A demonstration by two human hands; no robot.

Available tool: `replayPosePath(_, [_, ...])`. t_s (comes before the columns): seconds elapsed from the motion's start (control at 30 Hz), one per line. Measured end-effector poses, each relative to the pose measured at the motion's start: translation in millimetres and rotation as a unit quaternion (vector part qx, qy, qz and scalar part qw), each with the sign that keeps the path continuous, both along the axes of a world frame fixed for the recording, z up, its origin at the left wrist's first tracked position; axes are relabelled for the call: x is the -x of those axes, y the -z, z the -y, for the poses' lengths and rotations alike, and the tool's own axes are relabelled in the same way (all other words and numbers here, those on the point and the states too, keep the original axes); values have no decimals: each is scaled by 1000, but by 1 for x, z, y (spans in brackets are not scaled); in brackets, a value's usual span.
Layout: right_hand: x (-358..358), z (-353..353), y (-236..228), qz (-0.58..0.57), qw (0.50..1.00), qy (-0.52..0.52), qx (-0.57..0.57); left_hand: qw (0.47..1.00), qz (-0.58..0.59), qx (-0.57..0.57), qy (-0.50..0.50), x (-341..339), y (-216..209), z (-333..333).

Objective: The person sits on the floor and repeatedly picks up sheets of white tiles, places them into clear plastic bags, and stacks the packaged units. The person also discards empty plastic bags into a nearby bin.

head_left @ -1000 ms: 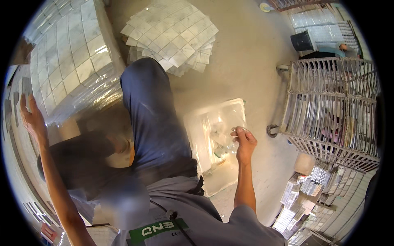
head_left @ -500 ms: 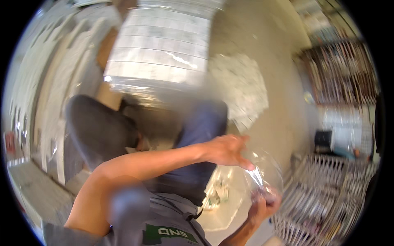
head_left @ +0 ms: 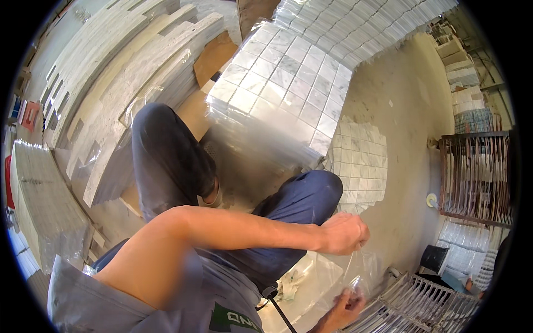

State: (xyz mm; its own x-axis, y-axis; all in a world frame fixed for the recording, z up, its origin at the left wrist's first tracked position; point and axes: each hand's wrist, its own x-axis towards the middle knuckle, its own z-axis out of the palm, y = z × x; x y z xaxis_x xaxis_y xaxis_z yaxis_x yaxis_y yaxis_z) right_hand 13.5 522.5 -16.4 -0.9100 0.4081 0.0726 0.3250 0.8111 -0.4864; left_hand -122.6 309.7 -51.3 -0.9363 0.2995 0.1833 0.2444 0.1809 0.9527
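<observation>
Left hand (head_left: 344,233): fist closed on the top edge of a clear plastic bag (head_left: 333,277).
Right hand (head_left: 347,302): pinching the bag's lower edge.
Bag: stretched between both hands, beside the knee.
Progress: judged early; mosaic tile sheet (head_left: 361,166) lies unbagged on the floor.

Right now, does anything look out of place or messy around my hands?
Mostly no. The loose white mosaic tile sheet lies askew on the bare concrete floor, apart from the wrapped stack. Both hands pinch clear plastic film.

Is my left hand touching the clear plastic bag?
Touching. Head view: the left hand closes on the top edge of the plastic bag, which hangs below it.
</observation>
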Motion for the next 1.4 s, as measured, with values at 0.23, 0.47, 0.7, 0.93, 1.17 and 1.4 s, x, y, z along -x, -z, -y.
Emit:
replayPosePath(0.23, [28,19,-70,-29,940,-274,-201,966,-246,27,70,-6,-26,2])
replayPosePath(0.47, [85,76,-95,-136,853,-483,-143,916,-369,70,139,-19,-93,78])
replayPosePath(0.7, [117,111,-99,-174,806,-553,-121,940,-298,164,2,-35,-100,201])
replayPosePath(0.93, [151,176,-74,-163,861,-477,69,935,-207,236,-164,-50,-73,303])
replayPosePath(1.17, [248,229,-13,34,846,-467,253,958,29,80,-274,4,-21,366])
replayPosePath(1.4, [288,249,33,162,807,-382,421,959,87,43,-266,43,19,397])
